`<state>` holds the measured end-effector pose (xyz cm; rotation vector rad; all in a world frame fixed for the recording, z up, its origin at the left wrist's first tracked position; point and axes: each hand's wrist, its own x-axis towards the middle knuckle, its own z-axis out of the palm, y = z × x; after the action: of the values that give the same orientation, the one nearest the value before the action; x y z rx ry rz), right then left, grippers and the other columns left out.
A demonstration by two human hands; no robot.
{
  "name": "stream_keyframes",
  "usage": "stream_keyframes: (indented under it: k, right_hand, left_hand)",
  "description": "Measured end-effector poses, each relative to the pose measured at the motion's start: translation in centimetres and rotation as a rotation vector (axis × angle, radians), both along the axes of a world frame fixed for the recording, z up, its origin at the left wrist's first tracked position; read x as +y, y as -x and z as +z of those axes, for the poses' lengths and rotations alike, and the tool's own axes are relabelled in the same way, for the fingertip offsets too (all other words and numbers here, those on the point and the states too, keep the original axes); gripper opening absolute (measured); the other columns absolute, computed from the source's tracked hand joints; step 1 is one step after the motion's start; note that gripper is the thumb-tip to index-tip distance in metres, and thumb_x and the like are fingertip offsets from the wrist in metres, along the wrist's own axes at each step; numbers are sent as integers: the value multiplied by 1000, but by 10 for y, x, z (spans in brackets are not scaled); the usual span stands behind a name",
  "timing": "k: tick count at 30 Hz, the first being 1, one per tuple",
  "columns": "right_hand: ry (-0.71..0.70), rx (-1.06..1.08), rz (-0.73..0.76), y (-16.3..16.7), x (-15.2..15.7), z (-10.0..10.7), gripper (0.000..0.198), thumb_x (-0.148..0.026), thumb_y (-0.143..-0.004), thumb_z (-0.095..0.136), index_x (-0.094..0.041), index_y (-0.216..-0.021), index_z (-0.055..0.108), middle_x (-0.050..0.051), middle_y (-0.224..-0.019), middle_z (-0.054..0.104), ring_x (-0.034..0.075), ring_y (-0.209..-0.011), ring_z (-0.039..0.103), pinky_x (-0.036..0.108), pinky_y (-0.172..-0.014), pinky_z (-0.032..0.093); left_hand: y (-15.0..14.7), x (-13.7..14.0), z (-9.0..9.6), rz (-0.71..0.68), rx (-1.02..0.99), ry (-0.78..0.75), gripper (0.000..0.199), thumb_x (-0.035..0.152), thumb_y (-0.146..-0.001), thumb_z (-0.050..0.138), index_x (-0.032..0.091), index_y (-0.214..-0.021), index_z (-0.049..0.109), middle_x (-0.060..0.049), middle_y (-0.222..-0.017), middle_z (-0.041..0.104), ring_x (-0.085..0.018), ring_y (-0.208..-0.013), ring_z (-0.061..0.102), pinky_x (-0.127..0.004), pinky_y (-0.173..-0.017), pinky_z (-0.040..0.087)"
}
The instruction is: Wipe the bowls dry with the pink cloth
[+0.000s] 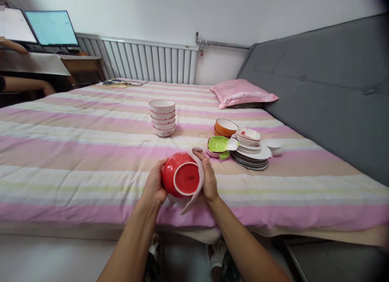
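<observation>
A glossy red bowl (173, 172) is tilted on its side above the bed's front edge, its white-ringed base turned toward me. My left hand (155, 184) is closed around its left side. On the other side my right hand (209, 176) presses a pale pink cloth (199, 184) against the bowl, fingers closed on the cloth. Part of the cloth hangs down below the bowl. Beyond my hands, a stack of several white bowls (163, 119) with red rims stands upright on the striped bedspread (91, 152).
To the right are stacked plates (249, 162), orange bowls (225, 128), small square dishes (248, 135), a green leaf-shaped dish (218, 144) and small white dishes (273, 146). A pink pillow (243, 91) lies near the grey headboard (328, 79). Another person's arm (13, 45) shows by the monitors (51, 28).
</observation>
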<state>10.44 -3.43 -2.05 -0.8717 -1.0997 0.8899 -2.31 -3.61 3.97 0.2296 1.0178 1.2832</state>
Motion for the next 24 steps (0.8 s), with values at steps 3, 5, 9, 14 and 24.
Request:
stream_keyframes:
  k: [3, 5, 9, 14, 24]
  right_hand:
    - [-51, -74, -60, 1, -4, 1, 47, -45, -97, 27, -23, -121, 59, 4, -136, 52, 18, -133, 38, 41, -114, 24]
    - [-97, -127, -79, 2, -6, 2, 45, -43, -97, 26, -23, -124, 57, 4, -137, 51, 17, -134, 37, 41, -115, 23]
    - [-131, -255, -65, 4, -13, 4, 42, -39, -98, 28, -24, -133, 47, 4, -142, 45, 17, -135, 35, 42, -115, 25]
    - [-145, -413, -44, 8, -20, 6, 55, -40, -92, 45, -21, -142, 31, 8, -148, 36, 21, -138, 31, 44, -115, 26]
    - [-6, -263, 36, 17, -14, 3, 50, -37, -95, 33, -19, -142, 35, 6, -149, 36, 18, -139, 31, 42, -117, 21]
  left_hand:
    - [-1, 2, -3, 23, 1, 7, 10, 16, -78, 55, 11, -75, 63, -2, -59, 66, -13, -48, 61, -25, -54, 54]
    - [-1, 3, -5, 49, -6, 11, 9, 15, -78, 55, 12, -74, 62, -2, -60, 67, -14, -48, 61, -25, -53, 54]
    - [0, 4, -5, 104, -51, 18, 9, 14, -78, 55, 12, -75, 63, -3, -62, 67, -14, -51, 63, -25, -55, 54]
    - [4, 5, -1, 152, -104, 41, 14, 16, -80, 51, 11, -76, 64, -4, -62, 67, -13, -51, 61, -24, -56, 53]
    - [6, 9, -9, 323, -34, -72, 12, 16, -78, 54, 14, -81, 65, -1, -70, 68, -10, -56, 60, -19, -56, 51]
